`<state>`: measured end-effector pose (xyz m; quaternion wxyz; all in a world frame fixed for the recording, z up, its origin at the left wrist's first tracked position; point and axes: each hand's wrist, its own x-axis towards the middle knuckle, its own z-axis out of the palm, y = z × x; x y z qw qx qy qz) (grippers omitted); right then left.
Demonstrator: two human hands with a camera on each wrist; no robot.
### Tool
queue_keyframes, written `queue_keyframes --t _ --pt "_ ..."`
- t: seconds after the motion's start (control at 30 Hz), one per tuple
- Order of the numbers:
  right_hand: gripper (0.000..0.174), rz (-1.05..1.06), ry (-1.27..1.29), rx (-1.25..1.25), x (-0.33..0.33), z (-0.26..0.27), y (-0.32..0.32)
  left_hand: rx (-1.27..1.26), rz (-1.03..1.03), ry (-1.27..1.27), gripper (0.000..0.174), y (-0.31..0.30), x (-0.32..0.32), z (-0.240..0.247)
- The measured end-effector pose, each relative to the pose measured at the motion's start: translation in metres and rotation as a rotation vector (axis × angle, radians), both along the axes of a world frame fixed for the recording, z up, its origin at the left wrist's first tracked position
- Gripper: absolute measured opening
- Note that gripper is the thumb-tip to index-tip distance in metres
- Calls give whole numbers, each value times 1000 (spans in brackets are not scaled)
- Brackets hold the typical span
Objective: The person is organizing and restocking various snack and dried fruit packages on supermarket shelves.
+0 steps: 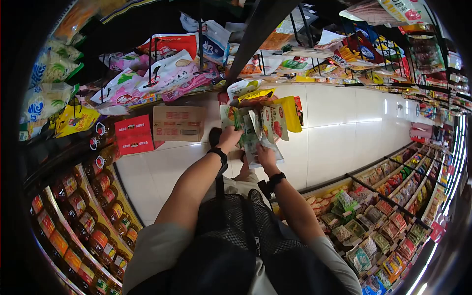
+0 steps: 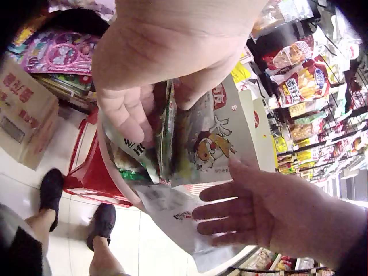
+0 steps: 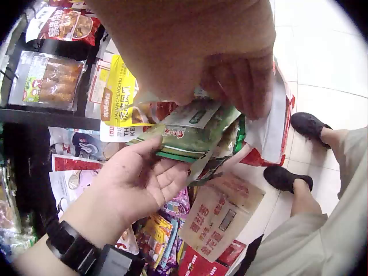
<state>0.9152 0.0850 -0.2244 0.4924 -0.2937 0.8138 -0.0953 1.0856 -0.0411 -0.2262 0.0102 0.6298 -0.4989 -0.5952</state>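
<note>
In the right wrist view, my left hand pinches the edge of a flat green snack packet, thumb on top and fingers beneath. My right hand, seen from the left wrist, has its fingers extended across a silvery-white bag. The head view shows both hands, the left hand and the right hand, low over a cluster of upright packets. Among these are a yellow pouch and a pale bag with a cartoon figure. They stand in a red basket, mostly hidden beneath them.
A cardboard carton and a red box sit on the floor at left. Hanging snack bags line the rack ahead. Bottles fill the lower left shelf, and sorted packets lie in bins at right.
</note>
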Motion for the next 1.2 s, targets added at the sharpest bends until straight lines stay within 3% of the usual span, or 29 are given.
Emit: queue_keyframes --t 0.07,0.17,0.23,0.27,0.3,0.37,0.47,0.5,0.67,0.77,0.8,0.9,0.97,1.0,1.1,1.13,1.17,1.2 --pt "43 -6 -66 -46 -3 -7 7 57 -6 59 38 -8 4 8" --pt "53 105 -55 -233 9 23 8 -235 -219 -27 39 -3 -6 -30" --pt "66 167 -67 -339 17 43 4 -163 -215 29 43 -11 -13 28" --pt "69 160 -57 -399 21 50 1 6 -114 226 45 -13 -15 42" --pt "73 152 -45 -458 25 57 -2 -212 -249 149 45 -15 -18 49" --pt "79 137 -16 -572 31 71 -3 -112 -169 275 43 -10 -20 64" --pt "62 83 40 -477 34 90 -3 -33 -146 440 43 -11 -15 109" --pt "58 75 50 -440 34 96 -3 -112 -261 426 41 -14 -14 113" --pt "35 28 51 -778 43 146 7 117 -167 684 34 -2 0 135" --pt "30 -159 -291 -705 28 162 8 159 -64 872 36 -6 25 195" --pt "29 -127 -226 -723 24 176 6 79 -66 993 38 -7 34 197" --pt "30 -299 -475 -670 22 218 2 -212 83 882 26 -8 65 223" --pt "31 -340 -567 -663 21 233 2 -489 96 708 24 -2 81 205" --pt "31 -359 -618 -657 22 241 2 -491 89 689 27 2 89 208" --pt "32 -410 -745 -673 32 262 3 -318 15 766 31 29 103 220" --pt "33 -389 -806 -657 30 259 5 -123 118 868 37 44 102 231" --pt "33 -396 -828 -654 31 255 10 -84 32 857 43 55 104 199" --pt "34 -405 -852 -650 37 258 12 -28 71 901 42 69 106 209"
